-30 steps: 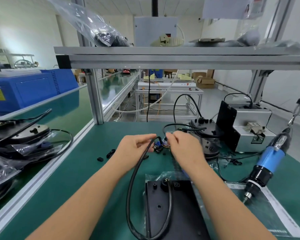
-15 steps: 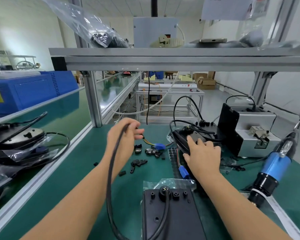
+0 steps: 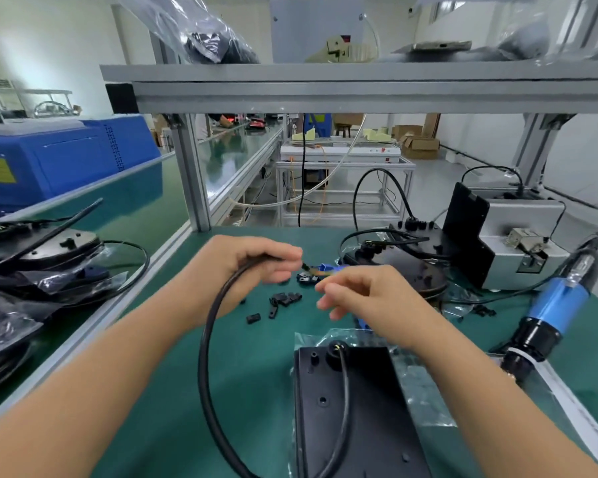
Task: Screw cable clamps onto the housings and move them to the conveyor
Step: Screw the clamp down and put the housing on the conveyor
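From the head camera, the left hand [image 3: 246,267] curls round a black cable [image 3: 206,343] that loops down and back up into the black housing [image 3: 356,408], which lies on a clear plastic bag [image 3: 418,391] on the green bench [image 3: 256,374]. The right hand [image 3: 366,298] hovers just beside it, fingers loosely bent, holding nothing I can make out (motion blur). About six small black cable clamps [image 3: 285,300] lie scattered between the hands. One blue screwdriver [image 3: 549,308] hangs at the right.

The left hand [image 3: 252,267] grips a thick black rubber cable [image 3: 208,339] looping from a flat black plastic housing [image 3: 353,415] on the green bench mat [image 3: 249,367]. The right hand [image 3: 370,298] hovers beside small black plastic clamps [image 3: 283,300].
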{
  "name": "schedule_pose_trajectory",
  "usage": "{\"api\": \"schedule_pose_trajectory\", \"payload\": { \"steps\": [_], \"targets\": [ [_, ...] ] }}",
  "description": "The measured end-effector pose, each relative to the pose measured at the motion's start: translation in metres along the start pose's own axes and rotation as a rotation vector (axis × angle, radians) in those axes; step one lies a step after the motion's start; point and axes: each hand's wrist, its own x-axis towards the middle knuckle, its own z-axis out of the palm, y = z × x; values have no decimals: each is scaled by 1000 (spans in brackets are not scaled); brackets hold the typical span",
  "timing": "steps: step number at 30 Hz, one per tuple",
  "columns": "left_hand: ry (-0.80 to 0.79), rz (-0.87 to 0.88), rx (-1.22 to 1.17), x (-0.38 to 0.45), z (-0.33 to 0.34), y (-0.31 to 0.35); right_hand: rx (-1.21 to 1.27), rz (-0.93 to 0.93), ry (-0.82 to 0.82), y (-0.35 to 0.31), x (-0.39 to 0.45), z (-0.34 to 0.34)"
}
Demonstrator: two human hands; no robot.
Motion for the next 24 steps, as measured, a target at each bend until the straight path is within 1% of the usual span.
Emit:
{"api": "schedule_pose_trajectory", "payload": {
  "steps": [2, 4, 5, 7, 8, 9, 10, 12, 13, 17, 19, 20, 21, 22, 24],
  "targets": [
    [-68, -53, -57, -10, 4, -7, 30, -50, -82, -10, -20, 9],
    [-111, -19, 83, -23, 11, -11, -14, -105, -162, -14, -43, 20],
    [-111, 24, 172, -31, 13, -12, -85, -147, -178, -14, -54, 24],
    [-109, 149, 341, -52, 14, -13, -265, -259, -171, -10, -75, 29],
    [-111, 158, 396, -65, 9, -14, -317, -315, -170, -8, -84, 30],
    [-95, 115, 413, -81, 3, -15, -337, -368, -157, -4, -90, 30],
    [-76, 122, 482, -97, -5, -18, -336, -413, -121, 0, -96, 30],
    [-30, 104, 722, -129, -16, -25, -309, -433, -35, 6, -101, 31],
    [-21, 67, 792, -141, -19, -33, -289, -426, -16, 7, -101, 31],
    [-10, -119, 812, -157, -22, -50, -250, -442, -22, 1, -93, 30],
    [-98, -183, 859, -154, -28, -51, -218, -400, -25, -1, -88, 29],
    [-146, -192, 951, -149, -31, -46, -207, -390, -22, -1, -87, 28],
    [-240, -183, 1087, -141, -35, -42, -200, -387, -9, 0, -85, 28],
    [-325, -219, 1174, -133, -40, -40, -192, -389, 13, 1, -84, 28],
    [-342, -278, 1257, -110, -44, -35, -189, -381, 63, 1, -83, 27]
  ]
}}
